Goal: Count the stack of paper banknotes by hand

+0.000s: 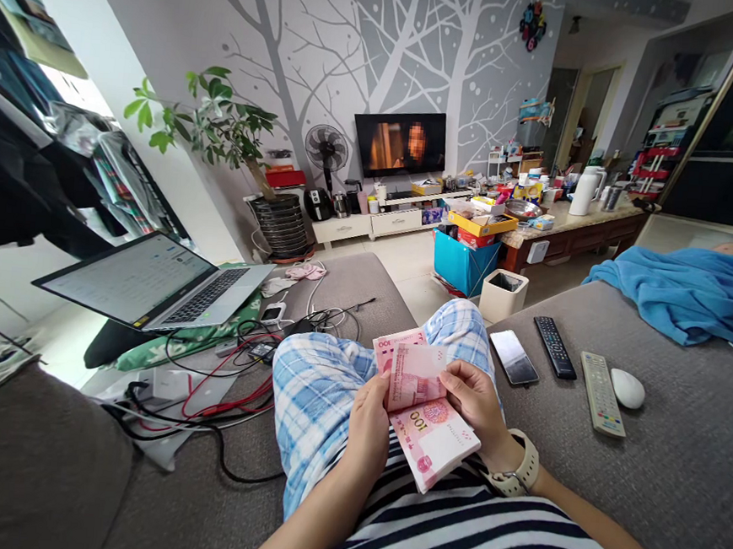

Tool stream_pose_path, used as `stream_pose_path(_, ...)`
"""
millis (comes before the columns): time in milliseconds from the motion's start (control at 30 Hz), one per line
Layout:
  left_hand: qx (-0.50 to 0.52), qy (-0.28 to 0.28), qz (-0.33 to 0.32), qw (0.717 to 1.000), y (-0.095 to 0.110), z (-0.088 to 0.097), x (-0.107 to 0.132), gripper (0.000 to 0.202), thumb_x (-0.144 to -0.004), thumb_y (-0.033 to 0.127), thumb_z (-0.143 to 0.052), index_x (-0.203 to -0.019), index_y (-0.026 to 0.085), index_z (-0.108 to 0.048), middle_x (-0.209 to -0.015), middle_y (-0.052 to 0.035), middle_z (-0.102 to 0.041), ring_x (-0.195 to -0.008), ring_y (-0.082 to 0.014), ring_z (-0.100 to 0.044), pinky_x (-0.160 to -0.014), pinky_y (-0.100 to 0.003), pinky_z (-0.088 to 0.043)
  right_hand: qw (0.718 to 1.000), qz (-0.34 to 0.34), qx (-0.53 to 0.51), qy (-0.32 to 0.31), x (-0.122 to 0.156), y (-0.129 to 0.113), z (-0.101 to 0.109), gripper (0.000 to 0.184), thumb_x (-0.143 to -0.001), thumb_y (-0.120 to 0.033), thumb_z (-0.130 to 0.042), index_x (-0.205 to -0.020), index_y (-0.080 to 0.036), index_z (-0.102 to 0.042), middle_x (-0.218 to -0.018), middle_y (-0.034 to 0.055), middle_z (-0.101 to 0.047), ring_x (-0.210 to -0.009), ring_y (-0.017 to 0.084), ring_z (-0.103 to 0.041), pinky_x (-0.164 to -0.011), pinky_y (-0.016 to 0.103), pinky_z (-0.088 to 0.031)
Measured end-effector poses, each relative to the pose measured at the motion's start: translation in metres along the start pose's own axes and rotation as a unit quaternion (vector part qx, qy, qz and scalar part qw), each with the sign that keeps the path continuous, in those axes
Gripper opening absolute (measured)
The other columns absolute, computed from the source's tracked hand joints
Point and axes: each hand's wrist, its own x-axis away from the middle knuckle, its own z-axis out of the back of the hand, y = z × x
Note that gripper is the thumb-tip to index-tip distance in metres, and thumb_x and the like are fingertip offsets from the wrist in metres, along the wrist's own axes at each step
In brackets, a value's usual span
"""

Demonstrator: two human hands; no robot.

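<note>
Above my lap, a stack of pink 100 banknotes (432, 449) is folded over, its lower part fanning toward my striped shirt. My left hand (368, 423) grips the stack at its left side, the thumb pressed on the notes. With thumb and fingers, my right hand (474, 401) pinches the right edge of a single banknote (418, 376) that stands up from the stack. Behind it more notes show at the upper left. A pale watch (519, 468) is on my right wrist. My crossed legs in blue plaid trousers (319, 389) lie beneath.
On the sofa to my right lie a phone (514, 357), a black remote (554, 347), a beige remote (602, 395) and a white mouse (627, 388). To the left are an open laptop (212, 296) and tangled cables (222, 411). A white bin (503, 295) stands ahead.
</note>
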Motion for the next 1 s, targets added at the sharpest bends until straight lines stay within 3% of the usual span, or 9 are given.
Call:
stream_pose_path(167,-0.018,-0.013,-0.004,1.000,0.004,0.000,0.002,0.017,-0.069,0.029,-0.061,-0.058,0.018,-0.066,-0.055,0.0009,-0.061,-0.054,-0.0156,-0.052,-0.058,-0.027,-0.045,1.000,0.012,0.011,0.001,0.002,0.000,0.000,0.029,-0.071,-0.043,-0.071,-0.064,-0.020,-0.054,-0.051,-0.0058,-0.039,-0.044,0.008,-0.027,-0.044,0.026,-0.020)
stream_pose_path(333,-0.034,-0.049,0.006,0.998,0.009,0.000,0.006,0.015,-0.071,0.028,-0.061,-0.064,0.017,-0.069,-0.058,-0.0009,-0.063,-0.056,-0.0174,-0.055,-0.057,-0.027,-0.045,1.000,0.029,0.001,-0.012,0.005,-0.003,0.000,0.026,-0.073,-0.042,-0.070,-0.068,-0.020,-0.058,-0.055,-0.0039,-0.048,-0.044,0.008,-0.029,-0.044,0.026,-0.020)
stream_pose_path(500,0.013,-0.045,0.034,0.998,-0.002,0.005,0.000,0.010,-0.069,0.028,-0.065,-0.067,0.018,-0.068,-0.062,0.0000,-0.065,-0.056,-0.0158,-0.057,-0.056,-0.026,-0.045,0.999,0.032,0.000,-0.032,0.008,-0.007,-0.002,0.029,-0.079,-0.045,-0.063,-0.068,-0.019,-0.058,-0.053,-0.0016,-0.054,-0.041,0.008,-0.028,-0.043,0.026,-0.017)
stream_pose_path(633,0.046,-0.069,0.078,0.993,-0.009,0.008,-0.004,0.013,-0.066,0.029,-0.070,-0.072,0.017,-0.067,-0.064,-0.0011,-0.067,-0.056,-0.0164,-0.060,-0.057,-0.027,-0.047,0.999,0.047,0.006,-0.023,0.005,-0.005,-0.001,0.029,-0.077,-0.043,-0.066,-0.067,-0.018,-0.056,-0.051,-0.0020,-0.053,-0.045,0.009,-0.037,-0.045,0.025,-0.024)
stream_pose_path(833,0.047,-0.080,0.073,0.993,-0.010,0.008,-0.001,0.021,-0.066,0.029,-0.073,-0.079,0.014,-0.067,-0.069,-0.0034,-0.069,-0.055,-0.0156,-0.061,-0.057,-0.027,-0.048,0.998,0.056,-0.009,0.018,-0.001,0.002,0.002,0.027,-0.068,-0.033,-0.077,-0.077,-0.020,-0.055,-0.063,-0.0050,-0.050,-0.054,0.009,-0.040,-0.052,0.023,-0.031)
stream_pose_path(1000,0.031,-0.091,0.094,0.991,-0.015,0.013,-0.005,0.022,-0.064,0.029,-0.075,-0.077,0.014,-0.067,-0.067,-0.0033,-0.069,-0.054,-0.0158,-0.060,-0.056,-0.027,-0.048,0.998,0.047,0.027,-0.013,-0.002,0.004,0.005,0.026,-0.073,-0.036,-0.072,-0.067,-0.018,-0.054,-0.062,-0.0030,-0.049,-0.058,0.011,-0.041,-0.055,0.025,-0.033)
